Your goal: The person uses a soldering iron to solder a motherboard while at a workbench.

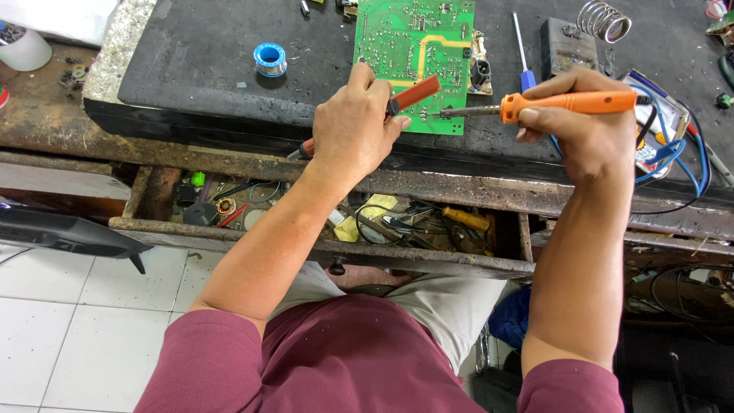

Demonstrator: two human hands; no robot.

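Note:
A green circuit board [413,46] lies solder side up on a dark mat [206,61] on the workbench. My right hand [585,126] grips an orange-handled soldering iron [569,103], its metal tip touching the board's near edge. My left hand [355,126] holds a red-handled tool [417,93], its end beside the iron's tip at the same spot on the board.
A spool of solder [270,59] sits left of the board. A blue screwdriver [526,73] and a coil iron stand [604,21] lie to the right. Blue and black cables [680,153] trail at right. An open drawer [321,248] of tools and parts is below the bench.

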